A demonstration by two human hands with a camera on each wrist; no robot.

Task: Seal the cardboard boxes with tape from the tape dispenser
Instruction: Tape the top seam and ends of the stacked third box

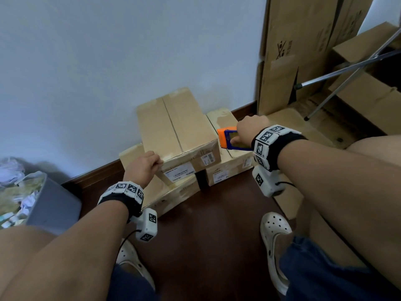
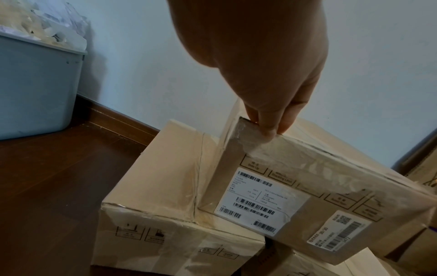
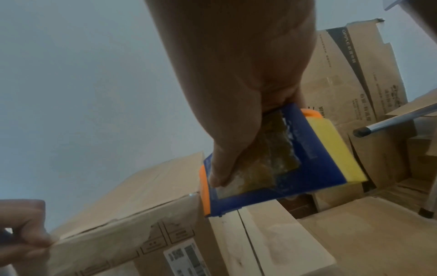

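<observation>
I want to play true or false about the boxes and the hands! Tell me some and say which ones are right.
1. The right hand holds a blue and orange tape dispenser. True.
2. The left hand is up in the air, touching nothing. False: it grips the near left corner of the top box.
3. The top box sits on other boxes. True.
4. The grey bin stands on the right. False: it stands on the left.
5. The floor is white. False: it is dark brown wood.

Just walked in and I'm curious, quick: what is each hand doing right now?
Left hand: fingers curled over the near corner of the top cardboard box, gripping it.
Right hand: holding the blue and orange tape dispenser beside that box.
</observation>
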